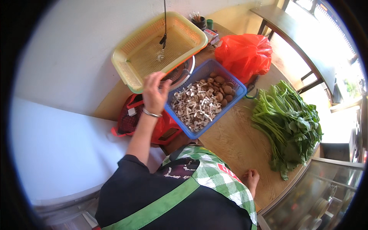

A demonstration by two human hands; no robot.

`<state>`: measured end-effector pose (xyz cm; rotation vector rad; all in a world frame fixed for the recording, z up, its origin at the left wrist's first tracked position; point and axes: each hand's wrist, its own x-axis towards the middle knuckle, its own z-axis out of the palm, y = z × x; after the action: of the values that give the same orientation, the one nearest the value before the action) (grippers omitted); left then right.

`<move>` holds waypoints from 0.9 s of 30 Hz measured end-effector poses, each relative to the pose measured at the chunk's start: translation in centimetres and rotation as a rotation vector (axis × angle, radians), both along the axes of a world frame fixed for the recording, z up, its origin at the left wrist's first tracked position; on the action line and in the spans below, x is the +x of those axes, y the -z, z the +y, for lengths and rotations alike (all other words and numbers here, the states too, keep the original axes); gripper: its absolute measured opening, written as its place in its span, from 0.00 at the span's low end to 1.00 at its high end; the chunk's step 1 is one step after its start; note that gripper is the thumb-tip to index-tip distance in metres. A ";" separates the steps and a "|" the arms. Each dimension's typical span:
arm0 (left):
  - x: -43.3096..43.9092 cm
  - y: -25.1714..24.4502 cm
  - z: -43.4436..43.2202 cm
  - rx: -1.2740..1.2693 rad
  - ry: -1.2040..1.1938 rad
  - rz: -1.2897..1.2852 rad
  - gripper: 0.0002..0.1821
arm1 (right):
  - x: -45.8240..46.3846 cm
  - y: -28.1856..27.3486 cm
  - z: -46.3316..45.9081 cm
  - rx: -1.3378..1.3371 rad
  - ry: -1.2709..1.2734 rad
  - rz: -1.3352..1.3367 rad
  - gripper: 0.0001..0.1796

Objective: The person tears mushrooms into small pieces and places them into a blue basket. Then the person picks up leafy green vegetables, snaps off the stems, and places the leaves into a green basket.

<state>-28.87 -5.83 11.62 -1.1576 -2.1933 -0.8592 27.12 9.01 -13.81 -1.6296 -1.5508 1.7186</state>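
My left hand (156,93), with a bangle at the wrist, is raised at the near rim of a yellow plastic basket (126,59). Its thumb stands apart from the fingers and nothing shows between them. A small pale piece, probably mushroom (160,55), lies in that basket. Beside the hand, a blue plastic basket (184,130) holds many mushroom stems or slices (198,106) and whole brown mushrooms (227,89) at its far right end. My right hand (251,176) rests loosely curled at the wooden table (235,138), near the apron; its palm is hidden.
Leafy green vegetables (287,126) lie on the right of the table. A red plastic bag (244,56) stands behind the blue basket; a red bag (164,126) sits below my left hand. A black cord (165,20) hangs over the yellow basket. A glass-topped case (313,192) borders the table.
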 end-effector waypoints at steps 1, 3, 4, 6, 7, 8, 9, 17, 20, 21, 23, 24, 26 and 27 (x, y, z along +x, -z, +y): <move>-1.9 -0.9 -1.6 -0.076 -0.072 0.066 0.16 | -0.8 -0.3 0.6 0.038 -0.018 -0.005 0.05; -5.0 -1.1 -3.3 -0.234 -0.093 0.051 0.18 | -3.2 -1.5 1.8 0.145 -0.076 -0.017 0.05; -6.3 -0.6 -3.5 -0.305 -0.101 0.049 0.18 | -4.8 -2.4 2.4 0.211 -0.119 -0.028 0.05; -8.2 0.8 -3.0 -0.545 -0.094 -0.180 0.19 | -8.7 -5.0 3.7 0.311 -0.188 -0.001 0.05; -8.9 1.4 -2.7 -0.677 -0.099 -0.309 0.19 | -11.2 -6.4 4.2 0.301 -0.189 0.006 0.05; -9.4 1.9 -2.3 -0.696 -0.094 -0.341 0.17 | -13.6 -8.0 4.7 0.355 -0.268 0.070 0.05; -9.6 2.0 -2.1 -0.689 -0.093 -0.291 0.16 | -16.5 -9.6 5.0 0.348 -0.315 0.113 0.05; -11.0 -3.6 -1.6 -0.572 -0.011 -0.213 0.14 | -41.0 -19.9 3.2 0.376 -0.777 0.331 0.07; -11.2 -4.4 -1.3 -0.633 0.029 -0.174 0.11 | -48.1 -21.6 2.2 0.208 -0.757 0.435 0.09; -11.3 -4.5 -1.3 -0.609 0.047 -0.119 0.09 | -50.2 -21.8 1.9 0.096 -0.699 0.427 0.11; -11.3 -4.8 -1.4 -0.576 0.083 -0.023 0.05 | -53.8 -22.2 1.8 0.087 -0.623 0.314 0.20; -11.0 -5.0 -1.4 -0.509 0.087 -0.020 0.05 | -55.7 -22.4 1.8 0.178 -0.637 0.200 0.22; -11.0 -6.0 -1.8 -0.408 0.134 0.014 0.07 | -58.6 -23.0 2.0 0.411 -0.621 -0.029 0.32; -10.9 -6.6 -1.8 -0.333 0.157 0.016 0.09 | -59.8 -23.2 2.1 0.448 -0.538 -0.142 0.36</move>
<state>-39.77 -7.61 18.19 -1.5041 -2.3150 -0.5531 -32.65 11.10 9.40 -1.1950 -2.3987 1.3339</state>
